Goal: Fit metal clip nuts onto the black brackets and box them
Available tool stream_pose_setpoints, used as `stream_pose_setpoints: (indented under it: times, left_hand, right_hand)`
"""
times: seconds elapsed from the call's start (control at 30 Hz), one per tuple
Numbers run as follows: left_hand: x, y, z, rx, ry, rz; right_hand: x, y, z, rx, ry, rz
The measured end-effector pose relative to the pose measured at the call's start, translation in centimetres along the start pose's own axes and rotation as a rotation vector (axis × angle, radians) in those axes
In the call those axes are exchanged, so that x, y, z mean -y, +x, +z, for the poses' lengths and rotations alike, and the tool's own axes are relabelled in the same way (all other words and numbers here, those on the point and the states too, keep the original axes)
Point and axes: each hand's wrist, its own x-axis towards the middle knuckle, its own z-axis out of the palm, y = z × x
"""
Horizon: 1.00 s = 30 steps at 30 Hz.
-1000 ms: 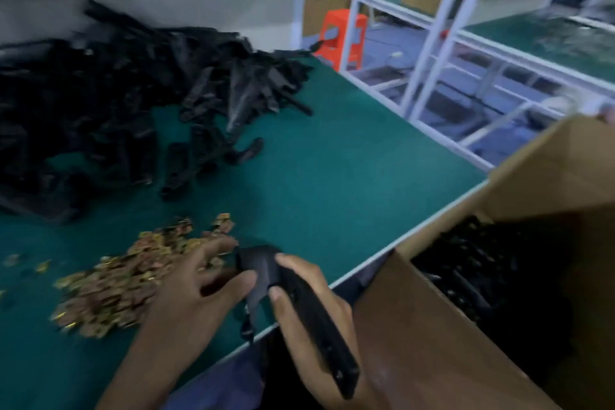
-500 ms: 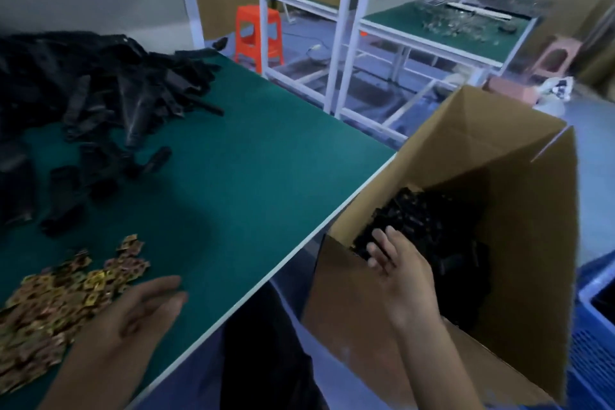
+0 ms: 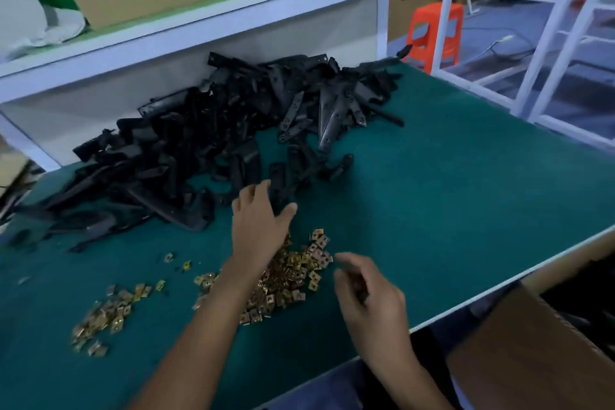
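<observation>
Closest to me, the cardboard box (image 3: 525,353) stands below the table (image 3: 466,210) edge at my right, with plain brown corrugated walls. My right hand (image 3: 369,296) hovers just beside the clip nuts (image 3: 293,273) with its grip loosely curled. Blur hides whether it pinches one, so I cannot tell. The nuts are small, square pieces of folded brass-coloured metal, thin and shiny, heaped loosely on the matte green mat. My left forearm lies across that heap, and I judge a careless sweep could scatter nuts over the edge, missing the box.

Further out, my left hand (image 3: 259,223) spreads its grip wide over one bracket (image 3: 278,176), holding nothing yet. That bracket is a flat, rigid, dull black strip, apparently moulded plastic, at the near fringe of the bracket pile (image 3: 216,143). The pieces lie tangled, so lifting one could drag neighbours along or tip them onto the nuts.
</observation>
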Motion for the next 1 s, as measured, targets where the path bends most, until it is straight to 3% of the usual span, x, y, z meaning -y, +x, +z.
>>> stream_pose_setpoints:
  times: [0.1,0.2,0.3,0.4,0.5,0.57,0.73,0.9,1.0]
  left_hand:
    - [1.1,2.9,1.1,0.093,0.133,-0.005]
    - [1.9,3.7,1.2,-0.134,0.079,0.072]
    - [1.3,3.2,-0.3,-0.255,-0.187,0.062]
    - [-0.7,0.6,-2.9,-0.158,-0.61,-0.026]
    - [-2.2,-4.6,-4.2,-0.021,-0.876,0.028]
    - [-2.4,-8.4,-3.8,0.06,-0.84,0.12]
    - [-0.8,-12.8,-3.1,0.218,-0.386,0.468]
    - [0.4,-12.1,-4.5,0.435,-0.357,0.483]
    - [0.5,-10.1,-4.0,0.553,-0.409,0.444]
  right_hand:
    - [-0.6,0.2,-0.8,-0.006,0.103,0.093]
    - [-0.9,0.3,-1.0,0.036,0.19,0.15]
    - [-0.9,0.5,-0.9,0.038,0.166,0.14]
    - [-0.6,0.7,-0.9,0.031,0.137,0.14]
    - [0.1,0.8,-1.0,0.072,0.229,0.211]
    - [0.7,0.7,-1.2,0.119,0.332,0.253]
    - [2.1,0.9,-1.8,0.112,0.819,0.534]
    - [2.4,0.7,-1.9,0.224,1.023,0.657]
    - [2.5,0.7,-1.3,0.115,0.924,0.595]
